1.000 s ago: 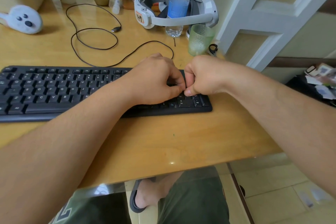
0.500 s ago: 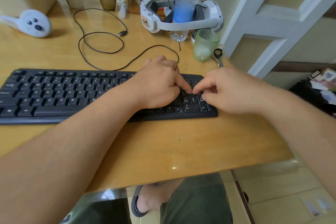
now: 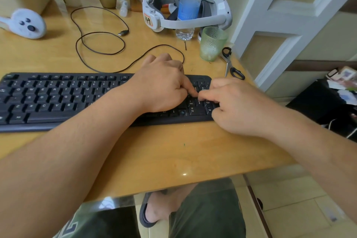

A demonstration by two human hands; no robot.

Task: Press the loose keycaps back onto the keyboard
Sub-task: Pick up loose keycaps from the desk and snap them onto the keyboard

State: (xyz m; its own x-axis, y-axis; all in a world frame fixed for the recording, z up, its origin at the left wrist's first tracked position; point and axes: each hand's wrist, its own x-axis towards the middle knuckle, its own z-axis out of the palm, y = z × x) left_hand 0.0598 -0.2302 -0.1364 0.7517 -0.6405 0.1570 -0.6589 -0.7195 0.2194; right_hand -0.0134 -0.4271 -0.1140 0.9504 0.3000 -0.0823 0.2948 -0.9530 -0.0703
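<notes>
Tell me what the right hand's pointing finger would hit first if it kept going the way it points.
The right hand points left across the number pad of the keyboard. Going straight on, its fingertip would at once meet the left hand's fingertip, which looks already touching or nearly so; depth there is unclear.

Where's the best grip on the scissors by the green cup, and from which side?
Take the scissors by the shut blades between the two black loops, pinching from above with fingers on either side. They lie flat on the desk, right beside the green cup, so come from the desk's right edge.
</notes>
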